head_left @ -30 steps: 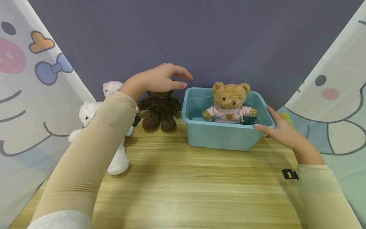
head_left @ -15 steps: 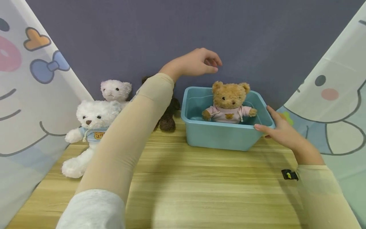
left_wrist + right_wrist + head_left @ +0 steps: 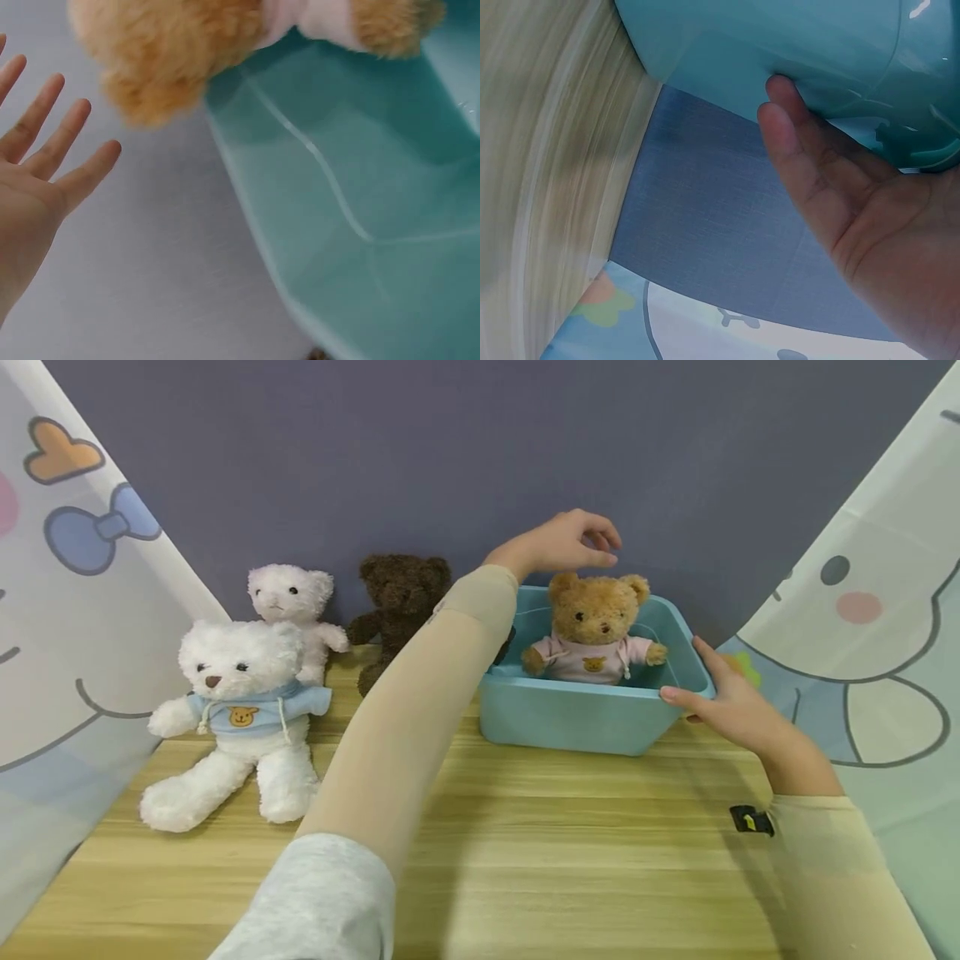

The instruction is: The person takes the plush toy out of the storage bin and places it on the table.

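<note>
A tan teddy bear (image 3: 596, 614) in a pink hoodie sits inside a teal plastic bin (image 3: 562, 718), its head above the rim. Just above the bear's head is my left hand (image 3: 570, 541), holding nothing. In the left wrist view that left hand (image 3: 30, 172) has its fingers spread beside the blurred bear (image 3: 172, 45). My right hand (image 3: 731, 702) grips the bin's right end, thumb over the rim. From the right wrist, fingers of the right hand (image 3: 870, 202) lie against the outer wall of the bin (image 3: 720, 52).
On the wooden table (image 3: 600, 860), a white bear (image 3: 247, 718) in a blue hoodie sits at left. Behind it are a paler bear (image 3: 292, 602) and a dark brown bear (image 3: 401, 597), partly behind the left arm. A grey back panel (image 3: 450, 460) and printed side curtains (image 3: 862, 610) surround the table.
My left hand has moved right, from over the brown bear to above the tan bear's head. The white bears have come into view from behind the arm. The right hand keeps its grip.
</note>
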The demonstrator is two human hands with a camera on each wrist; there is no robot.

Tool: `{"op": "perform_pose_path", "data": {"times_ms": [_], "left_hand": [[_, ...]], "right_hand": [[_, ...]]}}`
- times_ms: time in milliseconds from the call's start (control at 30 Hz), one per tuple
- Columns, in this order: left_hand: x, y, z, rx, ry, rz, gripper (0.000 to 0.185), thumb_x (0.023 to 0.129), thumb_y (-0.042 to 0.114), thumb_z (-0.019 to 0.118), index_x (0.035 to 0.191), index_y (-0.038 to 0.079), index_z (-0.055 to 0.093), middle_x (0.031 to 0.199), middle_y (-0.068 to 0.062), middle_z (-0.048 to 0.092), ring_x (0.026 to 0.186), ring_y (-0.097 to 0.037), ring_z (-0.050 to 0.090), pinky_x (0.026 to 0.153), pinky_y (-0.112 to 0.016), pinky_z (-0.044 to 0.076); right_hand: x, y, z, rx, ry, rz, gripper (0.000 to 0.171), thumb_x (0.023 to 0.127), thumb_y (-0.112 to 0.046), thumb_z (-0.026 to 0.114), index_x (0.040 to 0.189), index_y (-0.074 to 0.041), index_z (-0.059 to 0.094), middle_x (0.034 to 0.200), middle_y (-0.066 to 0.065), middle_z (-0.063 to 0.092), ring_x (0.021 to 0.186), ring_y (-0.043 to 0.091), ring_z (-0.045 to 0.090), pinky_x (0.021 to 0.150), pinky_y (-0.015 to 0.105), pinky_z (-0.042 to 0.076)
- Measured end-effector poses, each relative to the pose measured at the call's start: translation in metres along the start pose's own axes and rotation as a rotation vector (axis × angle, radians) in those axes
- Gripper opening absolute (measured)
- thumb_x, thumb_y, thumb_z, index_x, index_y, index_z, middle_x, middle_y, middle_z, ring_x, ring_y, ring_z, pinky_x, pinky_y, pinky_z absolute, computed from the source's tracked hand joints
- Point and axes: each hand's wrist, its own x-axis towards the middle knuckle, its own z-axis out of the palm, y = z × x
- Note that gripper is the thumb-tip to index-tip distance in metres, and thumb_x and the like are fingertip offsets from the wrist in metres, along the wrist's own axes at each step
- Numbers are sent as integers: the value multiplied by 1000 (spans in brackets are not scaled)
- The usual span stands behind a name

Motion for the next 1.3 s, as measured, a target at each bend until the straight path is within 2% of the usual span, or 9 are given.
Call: {"op": "perform_pose_path", "data": {"times_ms": [300, 433, 667, 767, 900, 1000, 1067, 1200, 1300], "left_hand": [[6, -15, 24, 33, -90, -10, 51, 106, 46, 63, 151, 22, 58, 151, -3, 56, 141, -18, 52, 114, -32, 49], [6, -18, 31, 28, -127, -20, 57, 104, 51, 64, 154, 24, 55, 159, -2, 50, 147, -17, 47, 118, -32, 46], [2, -18, 41, 115, -208, -88, 82, 98, 59, 68, 167, 25, 37, 171, -1, 38, 155, -19, 39, 126, -36, 39], [0, -17, 43, 125, -207, -108, 88, 96, 62, 70, 167, 23, 36, 170, -1, 39, 155, -18, 40, 126, -35, 40], [-2, -12, 44, 120, -203, -88, 92, 90, 65, 75, 164, 20, 42, 167, -1, 44, 149, -16, 46, 123, -32, 43], [-3, -5, 44, 124, -254, -58, 94, 87, 66, 77, 163, 21, 44, 161, 0, 49, 143, -15, 50, 119, -32, 46], [-4, 1, 45, 141, -310, -55, 97, 87, 67, 77, 165, 24, 40, 162, 1, 47, 144, -14, 49, 119, -33, 45], [-7, 15, 49, 227, -404, -83, 107, 85, 68, 78, 170, 29, 24, 164, 2, 39, 146, -13, 42, 121, -33, 42], [-9, 21, 53, 220, -446, -82, 103, 87, 61, 81, 168, 29, 25, 158, 3, 42, 142, -12, 44, 118, -32, 43]], "right_hand": [[-2, -1, -2, 11, 2, -11, 106, 107, -46, 61, 170, -16, -19, 169, 43, 14, 131, 59, 58, 84, 44, 67], [-5, 0, -3, 4, -2, 0, 106, 107, -47, 60, 170, -16, -19, 169, 44, 12, 131, 60, 57, 87, 48, 66], [-9, 1, -2, 2, 1, 4, 105, 106, -48, 61, 170, -21, -18, 170, 43, 12, 124, 57, 65, 91, 55, 64], [-11, 2, -2, 10, -1, 1, 105, 106, -47, 61, 170, -22, -18, 169, 44, 13, 122, 56, 67, 90, 54, 64], [-12, 3, -3, 20, 4, -5, 104, 107, -45, 61, 170, -22, -18, 167, 45, 15, 124, 57, 64, 86, 48, 66], [-12, 3, -3, 27, 14, -8, 104, 107, -45, 61, 170, -22, -18, 165, 46, 20, 126, 58, 62, 82, 42, 67], [-12, 3, -4, 29, 15, -7, 104, 107, -45, 61, 170, -22, -18, 165, 46, 20, 127, 59, 61, 82, 41, 67], [-11, 1, -6, 16, 4, -3, 104, 107, -46, 60, 170, -23, -19, 168, 45, 14, 122, 56, 66, 90, 53, 65], [-10, -1, -7, -4, -4, 1, 103, 107, -48, 59, 169, -24, -20, 170, 44, 6, 113, 53, 72, 96, 64, 59]]}}
